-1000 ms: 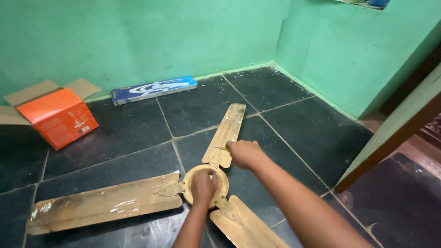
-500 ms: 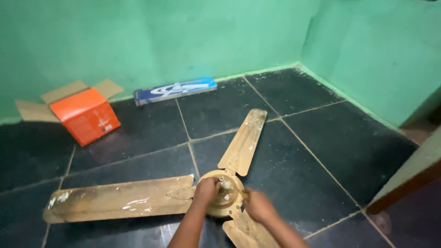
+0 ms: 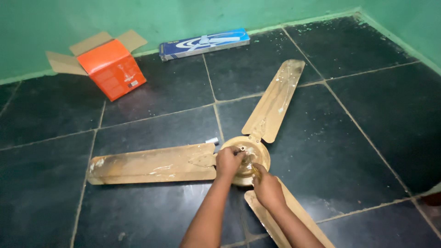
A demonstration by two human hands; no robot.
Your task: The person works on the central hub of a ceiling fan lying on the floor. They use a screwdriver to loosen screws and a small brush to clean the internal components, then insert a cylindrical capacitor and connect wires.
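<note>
A worn tan ceiling fan lies flat on the dark tiled floor, its round hub (image 3: 258, 151) in the lower middle. One blade (image 3: 151, 164) points left, another blade (image 3: 275, 101) points up and right, and a third blade (image 3: 303, 216) runs under my right forearm. My left hand (image 3: 228, 161) rests on the hub's left side, fingers curled at its centre. My right hand (image 3: 267, 189) sits on the hub's near edge, pinching a thin stick-like tool; what it is cannot be made out. A small grey cylinder (image 3: 212, 141) lies beside the hub.
An open orange cardboard box (image 3: 111, 69) stands at the back left near the green wall (image 3: 183, 14). A long blue and white carton (image 3: 204, 43) lies along the wall's foot. The floor is dark tile (image 3: 349, 138) with pale grout lines.
My right hand came off the upper-right blade and down to the hub's near edge. The view has dropped and closed in on the fan. My left hand stays at the hub.
</note>
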